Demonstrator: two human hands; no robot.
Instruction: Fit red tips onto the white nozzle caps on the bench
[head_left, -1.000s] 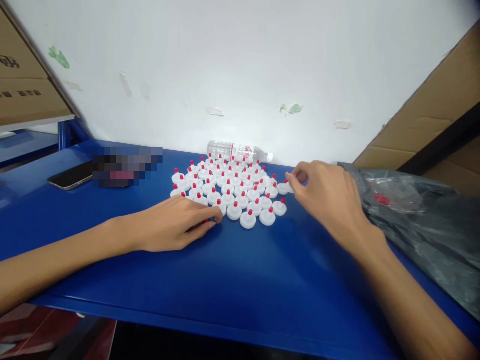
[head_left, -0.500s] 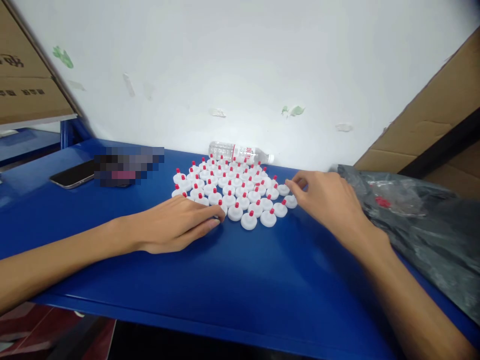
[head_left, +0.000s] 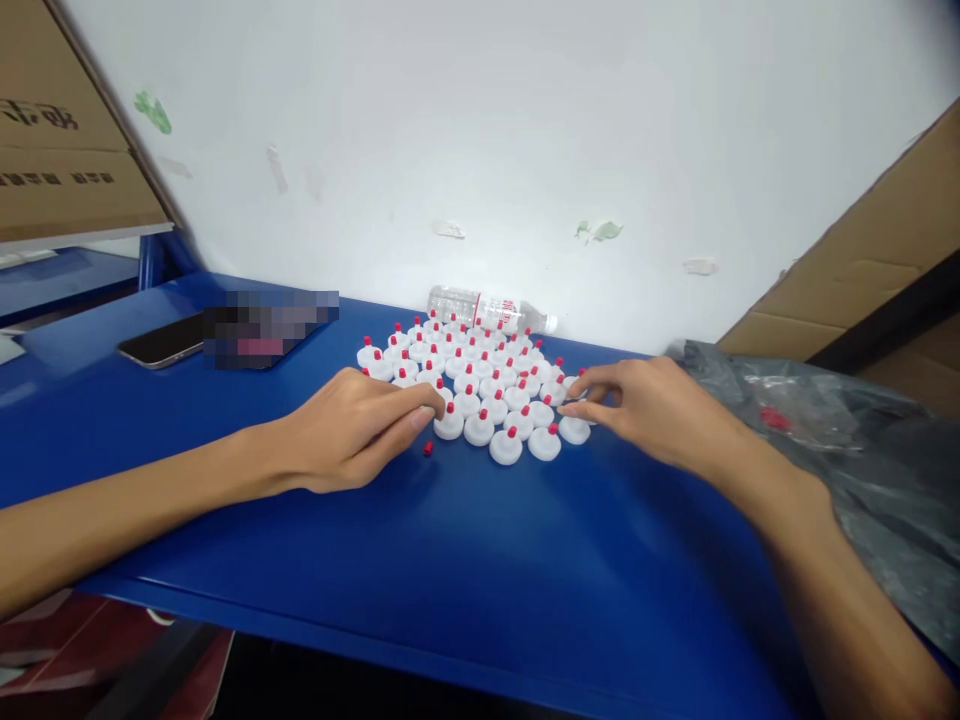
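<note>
Many white round caps with red tips [head_left: 506, 447] stand upright in a close cluster on the blue table. My left hand [head_left: 360, 425] lies at the cluster's near left edge, thumb and index finger pinched together beside a white cap [head_left: 448, 423]. Whatever the pinch may hold is hidden. A loose small red tip [head_left: 428, 449] rests on the table just below those fingers. At the right edge, my right hand [head_left: 637, 400] has its thumb and index fingertips slightly apart, over a white cap [head_left: 574, 431] whose top is covered by the thumb.
Behind the cluster a clear plastic bottle [head_left: 487, 309] lies on its side by the wall. A phone [head_left: 161, 343] is at the left, near a blurred-out area. Grey plastic sheeting [head_left: 885, 500] with a clear bag of red pieces [head_left: 799, 412] covers the right side.
My right fingertips have moved nearer and slightly left, and parted a little. The loose red tip now shows below my left fingers. The whole view has shifted slightly.
</note>
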